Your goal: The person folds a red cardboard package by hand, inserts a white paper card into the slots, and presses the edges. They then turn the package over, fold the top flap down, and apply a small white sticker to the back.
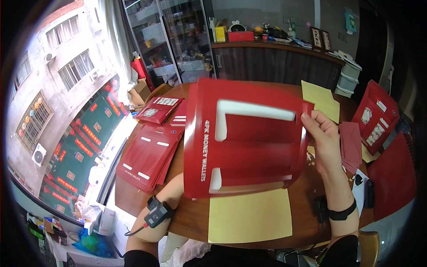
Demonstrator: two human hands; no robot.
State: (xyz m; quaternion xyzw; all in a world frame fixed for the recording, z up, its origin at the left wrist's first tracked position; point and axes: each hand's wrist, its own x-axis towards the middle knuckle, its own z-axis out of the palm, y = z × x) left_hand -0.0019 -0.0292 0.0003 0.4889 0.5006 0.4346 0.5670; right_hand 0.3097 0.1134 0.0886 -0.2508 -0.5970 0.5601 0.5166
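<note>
My right hand pinches the right edge of a large red money wallet packet, thumb on the front. The packet is held up tilted above the table, with "6PK MONEY WALLETS" printed along its left side and white L-shaped patches on it. My left forearm reaches up behind the packet's lower left corner; the left hand itself is hidden there. Below the packet, a yellow sheet lies at the table's near edge. To the left is a stack of similar red packets.
Another red packet lies behind the stack. At right are red envelopes, a standing red packet and a red chair back. A second yellow sheet lies at the far right of the wooden table. A window is at left.
</note>
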